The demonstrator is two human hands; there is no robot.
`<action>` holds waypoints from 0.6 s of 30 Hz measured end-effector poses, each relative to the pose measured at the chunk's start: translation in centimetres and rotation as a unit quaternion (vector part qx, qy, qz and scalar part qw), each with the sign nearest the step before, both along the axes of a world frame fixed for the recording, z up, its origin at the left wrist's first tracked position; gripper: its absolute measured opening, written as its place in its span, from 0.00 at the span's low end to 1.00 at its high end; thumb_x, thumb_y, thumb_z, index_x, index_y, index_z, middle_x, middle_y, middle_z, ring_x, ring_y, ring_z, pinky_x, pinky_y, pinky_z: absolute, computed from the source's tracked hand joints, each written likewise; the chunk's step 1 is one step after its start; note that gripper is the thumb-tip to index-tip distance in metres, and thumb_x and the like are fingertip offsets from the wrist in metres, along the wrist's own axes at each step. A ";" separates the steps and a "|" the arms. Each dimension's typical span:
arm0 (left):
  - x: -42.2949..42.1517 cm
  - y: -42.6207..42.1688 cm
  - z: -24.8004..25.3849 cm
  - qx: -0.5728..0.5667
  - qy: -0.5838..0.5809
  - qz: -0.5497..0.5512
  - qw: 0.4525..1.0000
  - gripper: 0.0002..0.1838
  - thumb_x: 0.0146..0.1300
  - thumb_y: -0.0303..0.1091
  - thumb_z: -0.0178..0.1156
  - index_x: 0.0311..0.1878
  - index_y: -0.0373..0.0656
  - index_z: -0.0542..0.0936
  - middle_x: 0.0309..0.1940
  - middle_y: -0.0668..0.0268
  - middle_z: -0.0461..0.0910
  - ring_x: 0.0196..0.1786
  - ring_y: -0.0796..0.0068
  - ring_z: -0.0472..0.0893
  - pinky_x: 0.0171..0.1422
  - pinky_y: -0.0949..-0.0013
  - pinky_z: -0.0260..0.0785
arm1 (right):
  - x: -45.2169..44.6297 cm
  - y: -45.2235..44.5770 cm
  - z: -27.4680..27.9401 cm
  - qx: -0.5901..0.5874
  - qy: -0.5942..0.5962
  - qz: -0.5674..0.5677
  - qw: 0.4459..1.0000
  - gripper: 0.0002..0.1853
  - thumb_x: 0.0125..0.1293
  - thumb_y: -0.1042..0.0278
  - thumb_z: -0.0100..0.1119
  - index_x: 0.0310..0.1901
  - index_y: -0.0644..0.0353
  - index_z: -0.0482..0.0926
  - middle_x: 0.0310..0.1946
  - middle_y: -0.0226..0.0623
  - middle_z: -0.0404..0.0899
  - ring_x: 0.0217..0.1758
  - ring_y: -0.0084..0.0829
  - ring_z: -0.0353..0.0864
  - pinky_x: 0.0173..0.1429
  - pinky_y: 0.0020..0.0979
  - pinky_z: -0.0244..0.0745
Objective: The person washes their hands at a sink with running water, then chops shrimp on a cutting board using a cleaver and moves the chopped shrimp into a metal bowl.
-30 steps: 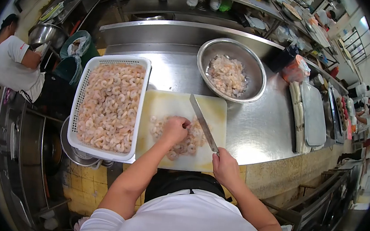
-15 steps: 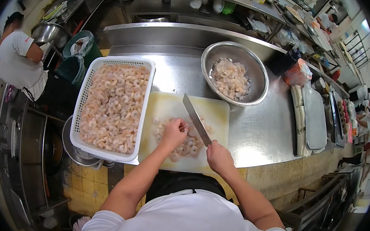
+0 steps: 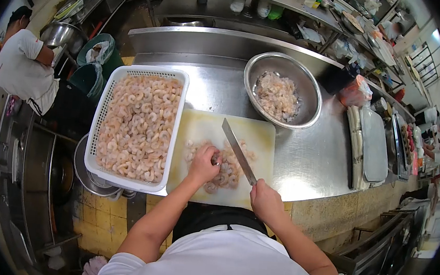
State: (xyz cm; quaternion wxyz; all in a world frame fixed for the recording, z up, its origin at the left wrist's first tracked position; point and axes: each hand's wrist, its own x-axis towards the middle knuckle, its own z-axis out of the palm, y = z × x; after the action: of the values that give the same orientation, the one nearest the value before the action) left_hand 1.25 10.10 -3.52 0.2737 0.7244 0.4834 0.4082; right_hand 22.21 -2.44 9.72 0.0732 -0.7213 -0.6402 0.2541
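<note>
My right hand (image 3: 267, 200) is wrapped round the handle of a long knife (image 3: 239, 152), its blade slanting up and left over the cutting board (image 3: 262, 132). Over the shrimp (image 3: 226, 177) on the board, my left hand (image 3: 204, 164) is closed, fingertips together, on what looks like a shrimp, mostly hidden. Left of the board stands a white perforated basket (image 3: 179, 105) full of peeled shrimp (image 3: 138, 126). A steel bowl (image 3: 314, 105) with shrimp pieces (image 3: 278, 96) is beyond the board's far right corner.
Trays (image 3: 373, 143) and a plastic bag (image 3: 355, 92) lie on the right of the steel table (image 3: 307, 158). A co-worker (image 3: 26, 65) is at the left near green bins (image 3: 88, 80). Other people are far right. A metal pot sits below the basket.
The knife first swung in toward my left hand, then shifted slightly back to the right. My left hand stays over the shrimp, its fingers turned a little. The whole view has shifted slightly.
</note>
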 end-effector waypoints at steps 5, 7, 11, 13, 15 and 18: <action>-0.1 0.3 0.0 0.044 0.005 -0.024 0.999 0.13 0.55 0.31 0.72 0.42 0.40 0.82 0.43 0.56 0.82 0.49 0.49 0.82 0.57 0.50 0.75 | 0.2 0.2 -4.9 0.038 0.011 0.001 0.999 0.12 0.79 0.65 0.53 0.44 0.67 0.72 0.31 0.64 0.83 0.38 0.68 0.84 0.45 0.63 0.78; -0.1 -0.5 1.2 0.143 0.023 -0.043 0.988 0.14 0.52 0.33 0.73 0.41 0.42 0.82 0.44 0.58 0.82 0.50 0.50 0.82 0.58 0.50 0.75 | 0.3 0.0 -5.6 0.071 0.022 0.003 0.997 0.11 0.78 0.66 0.54 0.44 0.67 0.72 0.32 0.65 0.83 0.39 0.69 0.84 0.46 0.63 0.78; 0.9 -3.9 3.5 0.104 0.091 -0.259 0.956 0.14 0.47 0.32 0.73 0.39 0.44 0.82 0.44 0.59 0.80 0.53 0.52 0.81 0.59 0.52 0.76 | 1.1 0.8 -4.5 0.087 0.059 -0.001 0.994 0.08 0.75 0.70 0.54 0.44 0.68 0.72 0.33 0.67 0.82 0.41 0.70 0.83 0.48 0.63 0.77; 1.3 -3.9 1.9 0.119 0.103 -0.253 0.955 0.14 0.47 0.30 0.72 0.38 0.43 0.82 0.43 0.59 0.80 0.52 0.52 0.82 0.58 0.52 0.77 | 0.7 0.2 -2.6 0.077 0.049 -0.003 0.996 0.07 0.74 0.71 0.55 0.44 0.68 0.72 0.33 0.67 0.82 0.41 0.70 0.83 0.47 0.64 0.76; 1.4 -3.7 1.3 0.104 0.114 -0.250 0.956 0.13 0.47 0.28 0.71 0.38 0.43 0.83 0.42 0.58 0.80 0.50 0.52 0.82 0.56 0.53 0.78 | 0.3 -0.9 -0.2 0.059 0.040 -0.014 0.997 0.07 0.74 0.71 0.55 0.44 0.68 0.72 0.33 0.67 0.82 0.41 0.70 0.83 0.47 0.64 0.76; 1.5 -3.0 1.4 0.070 0.112 -0.242 0.961 0.13 0.46 0.26 0.71 0.38 0.43 0.83 0.40 0.59 0.81 0.46 0.53 0.82 0.51 0.54 0.79 | -0.6 -2.2 2.3 -0.002 0.019 -0.029 0.999 0.08 0.73 0.72 0.54 0.45 0.69 0.72 0.35 0.66 0.83 0.41 0.68 0.84 0.47 0.63 0.78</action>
State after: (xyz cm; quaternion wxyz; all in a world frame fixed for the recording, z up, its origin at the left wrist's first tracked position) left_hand 2.78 7.05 -2.11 0.2572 0.8781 0.2913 0.2791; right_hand 21.65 -4.62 12.07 0.0913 -0.7347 -0.6170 0.2668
